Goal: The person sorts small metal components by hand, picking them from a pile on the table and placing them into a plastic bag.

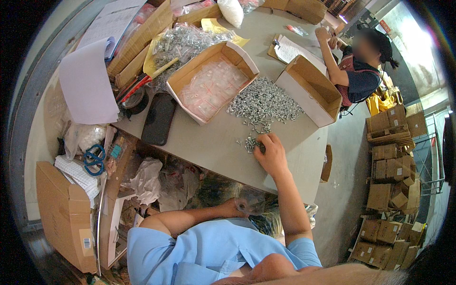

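A large heap of small silver screws (pixel 266 100) lies on the table, with a smaller cluster of screws (pixel 250 143) drawn out at its near side. My right hand (pixel 271 154) rests at that cluster, its fingers curled down with thumb and fingertips around a few of the screws. Below the table's front edge, close to my body, my left hand (pixel 234 208) is closed on a clear plastic bag (pixel 251 201). A small round piece shows in or behind the clear film; the fingertips are partly hidden.
An open carton (pixel 247 61) of small clear packets stands behind the heap, beside another carton (pixel 316 102) lying open. A black phone (pixel 159 118), a tape roll (pixel 136 103) and bagged hardware (pixel 190 42) sit to the left. Across the table works another person (pixel 361 78). Blue scissors (pixel 94 159) hang lower left.
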A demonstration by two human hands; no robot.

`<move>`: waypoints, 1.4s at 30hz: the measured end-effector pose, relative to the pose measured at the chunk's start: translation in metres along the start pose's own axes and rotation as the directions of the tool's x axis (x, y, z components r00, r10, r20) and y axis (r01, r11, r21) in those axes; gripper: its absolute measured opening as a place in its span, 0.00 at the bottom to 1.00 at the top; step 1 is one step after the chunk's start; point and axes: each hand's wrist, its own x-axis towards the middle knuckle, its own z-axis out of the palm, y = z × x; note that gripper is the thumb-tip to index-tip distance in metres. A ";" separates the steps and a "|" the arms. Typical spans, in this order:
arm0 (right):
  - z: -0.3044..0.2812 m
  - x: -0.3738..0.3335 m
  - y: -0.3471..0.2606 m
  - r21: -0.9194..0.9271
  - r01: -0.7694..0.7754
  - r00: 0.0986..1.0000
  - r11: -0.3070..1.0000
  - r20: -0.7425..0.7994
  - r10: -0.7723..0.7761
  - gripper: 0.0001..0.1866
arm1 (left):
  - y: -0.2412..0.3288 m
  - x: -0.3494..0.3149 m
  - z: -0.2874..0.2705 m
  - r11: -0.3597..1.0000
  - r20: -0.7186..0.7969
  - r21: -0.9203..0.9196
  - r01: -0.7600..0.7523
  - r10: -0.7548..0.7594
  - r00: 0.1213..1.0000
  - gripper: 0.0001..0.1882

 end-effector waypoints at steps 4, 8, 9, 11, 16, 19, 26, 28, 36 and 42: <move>-0.001 -0.003 -0.002 -0.017 0.056 0.998 0.998 -0.027 -0.056 0.13 | -0.015 0.001 0.003 0.998 -0.007 -0.045 -0.036 0.036 0.999 0.20; -0.005 -0.004 0.000 -0.032 0.092 0.996 0.995 -0.001 -0.092 0.11 | -0.016 0.003 0.004 0.999 -0.005 -0.027 -0.045 0.045 0.999 0.20; -0.006 -0.007 0.000 -0.037 0.070 0.998 0.997 0.001 -0.070 0.10 | -0.013 0.003 0.003 1.000 0.023 -0.025 -0.006 0.006 1.000 0.21; -0.009 -0.022 -0.001 -0.048 0.027 1.000 0.999 0.003 -0.027 0.08 | -0.004 0.003 -0.001 0.997 0.079 -0.017 0.073 -0.071 0.994 0.22; -0.031 -0.060 -0.022 0.119 0.071 0.924 0.990 0.366 -0.110 0.08 | -0.015 0.001 0.004 0.996 0.025 -0.064 0.060 -0.058 0.998 0.18; -0.030 -0.060 -0.018 0.209 0.083 0.874 0.974 0.455 -0.172 0.10 | -0.001 0.001 0.005 0.981 0.019 -0.185 0.059 -0.057 0.998 0.17; -0.002 -0.017 -0.019 0.115 0.094 0.992 0.989 -0.093 -0.083 0.11 | 0.008 -0.002 0.000 0.995 -0.056 0.054 0.085 -0.082 0.995 0.17; 0.005 -0.013 -0.016 0.084 0.111 0.991 0.990 -0.081 -0.105 0.11 | 0.002 -0.001 0.001 0.998 -0.048 0.059 -0.005 0.008 0.999 0.17; 0.004 -0.025 -0.010 0.070 0.016 0.999 0.997 -0.046 -0.013 0.11 | 0.010 0.000 0.000 0.992 0.016 -0.124 -0.010 0.012 1.000 0.18; 0.003 -0.031 -0.009 0.079 0.020 0.996 0.997 -0.089 -0.013 0.11 | -0.019 0.004 0.004 0.994 0.017 -0.105 -0.013 0.015 1.000 0.18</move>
